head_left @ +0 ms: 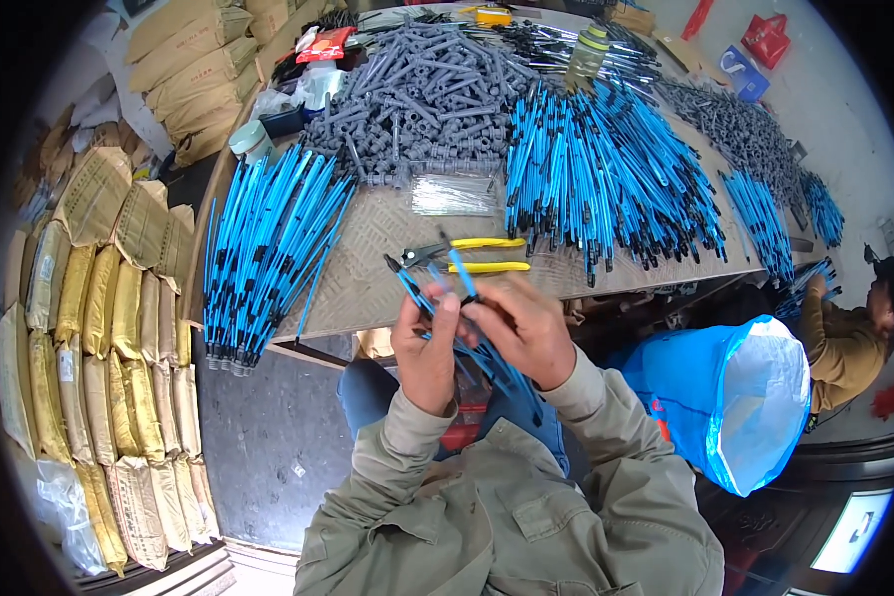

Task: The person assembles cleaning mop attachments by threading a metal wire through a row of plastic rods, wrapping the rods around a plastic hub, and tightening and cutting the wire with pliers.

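Observation:
Several thin blue rods with black ends [504, 370] are bunched between my two hands, above my lap at the table's near edge. My left hand [428, 348] is closed round part of the bunch, its thumb pointing up. With its fingers bent in a pinch, my right hand [522, 326] grips a blue rod [459, 275] that is blurred by motion. Just beyond my fingers lie cutting pliers with yellow handles [489, 266]. A clear box of thin metal pins [454, 195] sits farther back on the table [368, 248].
Blue rods [268, 248] lie at the left, with a larger heap [611, 179] at the right. Grey plastic parts [417, 99] are piled behind. A blue bag [725, 397] stands at my right. Stacked sacks [109, 338] fill the left. A co-worker [846, 333] sits far right.

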Tool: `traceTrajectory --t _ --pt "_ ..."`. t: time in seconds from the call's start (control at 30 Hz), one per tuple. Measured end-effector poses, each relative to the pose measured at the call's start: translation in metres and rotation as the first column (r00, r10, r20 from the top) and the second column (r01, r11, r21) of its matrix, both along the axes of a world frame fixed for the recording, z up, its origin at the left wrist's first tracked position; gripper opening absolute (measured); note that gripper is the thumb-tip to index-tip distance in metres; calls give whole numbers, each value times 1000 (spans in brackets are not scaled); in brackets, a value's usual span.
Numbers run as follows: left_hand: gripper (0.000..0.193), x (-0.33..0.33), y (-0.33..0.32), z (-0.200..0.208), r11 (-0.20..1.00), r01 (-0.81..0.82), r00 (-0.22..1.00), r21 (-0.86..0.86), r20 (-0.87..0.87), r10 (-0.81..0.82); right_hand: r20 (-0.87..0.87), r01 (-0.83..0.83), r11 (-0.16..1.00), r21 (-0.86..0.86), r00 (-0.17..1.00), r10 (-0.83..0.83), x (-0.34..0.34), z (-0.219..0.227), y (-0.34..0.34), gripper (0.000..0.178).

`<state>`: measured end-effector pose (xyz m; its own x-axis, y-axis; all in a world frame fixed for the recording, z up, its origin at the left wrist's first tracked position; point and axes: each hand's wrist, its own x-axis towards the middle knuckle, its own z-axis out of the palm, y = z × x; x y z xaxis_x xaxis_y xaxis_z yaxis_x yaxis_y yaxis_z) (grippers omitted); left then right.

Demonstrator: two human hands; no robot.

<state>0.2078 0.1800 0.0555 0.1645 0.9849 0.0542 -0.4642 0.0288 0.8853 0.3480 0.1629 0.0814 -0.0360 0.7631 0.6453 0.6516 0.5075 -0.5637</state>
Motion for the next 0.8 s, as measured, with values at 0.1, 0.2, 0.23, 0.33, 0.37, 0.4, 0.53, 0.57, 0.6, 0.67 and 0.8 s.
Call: traceTrajectory --t 0.1,0.2,0.23,0.33,0.37,0.4,0.53,0.57,0.6,0.67,0.8 --pt "20 -6 2 3 999 0 984 -52 179 9 -233 -262 904 -338 954 189 24 12 27 13" --pt "18 -7 3 6 998 5 970 -65 245 11 -581 -378 815 -438 812 65 63 35 69 15" --pt "16 -7 4 5 999 4 976 -54 216 8 -431 -152 895 -420 901 -49 78 32 84 16" --pt "15 -8 8 6 998 0 989 -65 149 9 -36 333 873 -356 929 -369 131 24 119 16" --pt "16 -11 11 4 996 -11 994 -89 105 20 199 558 775 -295 830 -522 129 27 125 16" --pt "16 -13 15 2 993 -23 998 -113 60 29 198 553 778 -298 833 -517 124 23 120 16" --pt "19 -39 23 -3 980 -25 981 -197 184 62 -296 -468 664 -583 884 362 22 23 59 23" --pt "19 -39 26 -4 979 -26 981 -203 185 65 -216 -435 717 -545 899 381 12 11 46 22" --pt "21 -40 29 -3 976 -10 969 -216 240 63 -136 -406 767 -498 909 393 4 -2 34 21" --pt "23 -40 30 1 972 26 935 -233 348 59 -164 -398 759 -515 915 368 -6 -24 14 19" --pt "20 -35 29 0 976 -106 976 -192 169 139 -332 -411 718 -562 907 259 -25 -28 -8 14"
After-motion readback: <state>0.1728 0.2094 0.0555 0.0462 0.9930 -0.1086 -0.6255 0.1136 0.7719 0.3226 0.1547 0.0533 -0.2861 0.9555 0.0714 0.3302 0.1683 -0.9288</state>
